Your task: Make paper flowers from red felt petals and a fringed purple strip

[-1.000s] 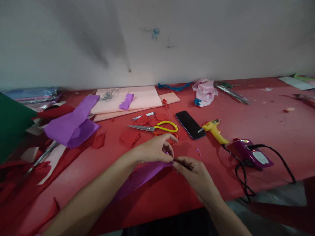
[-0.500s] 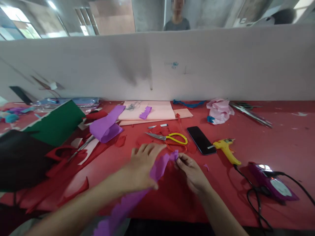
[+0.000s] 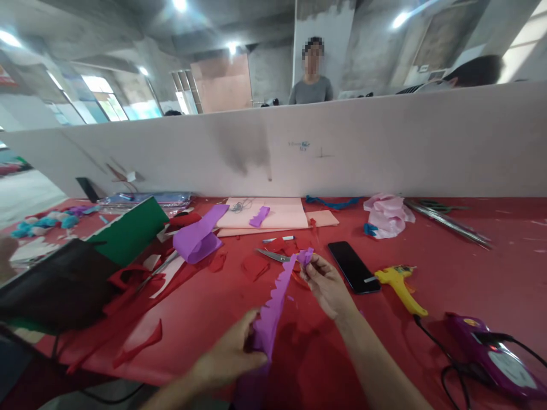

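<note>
A long purple paper strip [image 3: 277,296] with a scalloped edge runs between my two hands. My left hand [image 3: 233,347] grips it lower down, near the table's front edge, thumb on one side and fingers on the other. At the strip's far end, my right hand [image 3: 325,282] pinches a small rolled or gathered part. Behind that hand lie scissors [image 3: 276,255], their handles mostly covered by the hand and the strip. Red scraps [image 3: 255,267] surround the blades, and a black phone [image 3: 354,266] rests just right of my right hand.
A yellow glue gun [image 3: 401,287] and a purple power box [image 3: 491,356] with cables occupy the right side. Pink sheets [image 3: 282,210] lie at the back before a white partition [image 3: 192,154]. Green sheet [image 3: 132,233] and red scraps fill the left. A person [image 3: 311,88] stands beyond.
My left hand has moved down and toward me along the strip, pulling it straighter. The right hand keeps its pinch. The camera view has tilted up, showing more of the room.
</note>
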### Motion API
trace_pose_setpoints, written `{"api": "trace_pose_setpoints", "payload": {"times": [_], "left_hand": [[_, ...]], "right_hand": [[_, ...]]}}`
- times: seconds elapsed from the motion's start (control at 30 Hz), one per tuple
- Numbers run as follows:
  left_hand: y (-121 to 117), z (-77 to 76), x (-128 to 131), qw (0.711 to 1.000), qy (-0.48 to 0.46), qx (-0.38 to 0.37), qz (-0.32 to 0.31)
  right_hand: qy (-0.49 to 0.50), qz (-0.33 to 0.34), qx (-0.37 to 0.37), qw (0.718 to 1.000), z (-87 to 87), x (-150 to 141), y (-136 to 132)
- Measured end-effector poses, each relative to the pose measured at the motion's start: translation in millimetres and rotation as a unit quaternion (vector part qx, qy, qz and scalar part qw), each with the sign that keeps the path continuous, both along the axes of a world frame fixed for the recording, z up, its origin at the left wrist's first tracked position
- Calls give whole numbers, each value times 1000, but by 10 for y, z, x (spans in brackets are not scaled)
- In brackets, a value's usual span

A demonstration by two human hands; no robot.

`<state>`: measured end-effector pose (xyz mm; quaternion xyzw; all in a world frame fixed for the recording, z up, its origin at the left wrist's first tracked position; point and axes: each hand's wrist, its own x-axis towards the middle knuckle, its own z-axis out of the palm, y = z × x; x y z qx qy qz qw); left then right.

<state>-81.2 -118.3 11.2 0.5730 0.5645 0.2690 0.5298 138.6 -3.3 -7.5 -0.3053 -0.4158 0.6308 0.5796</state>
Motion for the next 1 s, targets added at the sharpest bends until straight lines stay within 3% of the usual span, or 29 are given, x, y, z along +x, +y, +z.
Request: {"api": "trace_pose_setpoints", "payload": {"times": [0.07, 0.1, 0.13, 0.17, 0.23, 0.3, 0.33, 0.37, 0.4, 0.47, 0.53, 0.67, 0.8, 1.0], "left_hand": [[221, 217, -230, 998, 7, 26, -53], [361, 331, -354, 995, 62, 48, -53], [502, 432, -461, 983, 155, 96, -13], [628, 510, -535, 952, 268, 143, 49], [780, 585, -551, 912, 333, 187, 148], [766, 562, -381, 874, 368, 241, 208], [708, 525, -243, 845, 379, 302, 224], [629, 476, -88, 846, 349, 339, 218], [545, 421, 71, 879, 287, 334, 184], [403, 304, 355, 942, 139, 264, 152], [339, 203, 548, 971, 13, 187, 151], [371, 122, 661, 954, -92, 170, 229], [362, 150, 629, 934, -219, 116, 259], [309, 125, 609, 902, -318, 47, 287]], "right_hand": [[-21, -17, 20, 999, -37, 28, -4], [-35, -25, 28, 999, -54, 39, -15], [-49, -32, 34, 998, -69, 46, -32], [-64, -38, 38, 997, -80, 46, -53], [-87, -44, 41, 994, -88, 23, -100], [-109, -42, 45, 992, -87, -18, -149], [-119, -40, 47, 991, -88, -41, -171], [-127, -36, 48, 990, -92, -62, -190], [-131, -32, 44, 990, -101, -82, -206], [-132, -23, 28, 991, -128, -112, -228], [-139, -19, 20, 990, -158, -130, -240], [-203, -29, 94, 974, -173, -145, -267], [-254, -47, 203, 944, -127, -154, -308], [-276, -56, 243, 928, -97, -169, -340]]}}
